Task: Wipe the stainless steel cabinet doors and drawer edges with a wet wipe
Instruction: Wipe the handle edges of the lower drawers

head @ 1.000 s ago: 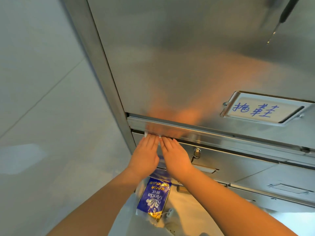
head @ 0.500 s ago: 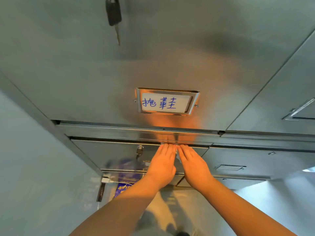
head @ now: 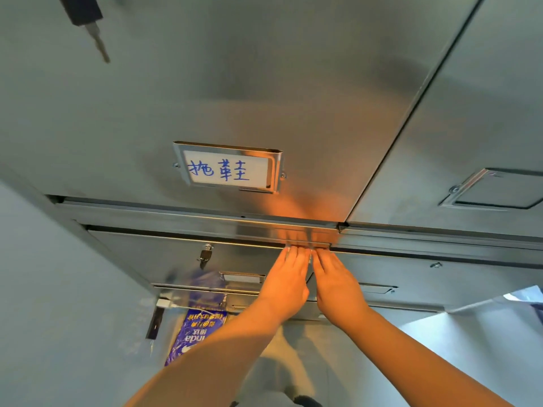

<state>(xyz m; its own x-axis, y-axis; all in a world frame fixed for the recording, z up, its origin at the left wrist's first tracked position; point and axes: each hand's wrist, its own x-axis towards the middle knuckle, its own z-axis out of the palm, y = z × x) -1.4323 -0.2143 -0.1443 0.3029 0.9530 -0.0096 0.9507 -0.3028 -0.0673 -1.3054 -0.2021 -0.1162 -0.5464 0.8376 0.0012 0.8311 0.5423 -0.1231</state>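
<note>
Wet wipe [head: 309, 257] shows only as a pale sliver between the two sets of fingertips. It is pinned flat against the top drawer edge [head: 182, 240] of the steel cabinet, close to where that drawer meets its neighbour on the right. Both hands lie side by side on it, nearly touching. The left hand [head: 286, 284] and the right hand [head: 338, 289] each have their fingers straight and together, pressing rather than gripping. Their orange reflection smears across the rail and the cabinet door [head: 264, 83] just above.

That door carries a metal label holder [head: 227, 168] with blue handwritten characters on a white card. A dark-headed key [head: 88, 24] hangs against the door, up and to the left. A second door [head: 484, 113] stands to the right with its own holder [head: 493, 189]. Left of the hands, a small key [head: 205, 257] sits in the drawer's lock. Lower down, beside the left forearm, lies a blue wipes pack [head: 195, 333], partly blurred.
</note>
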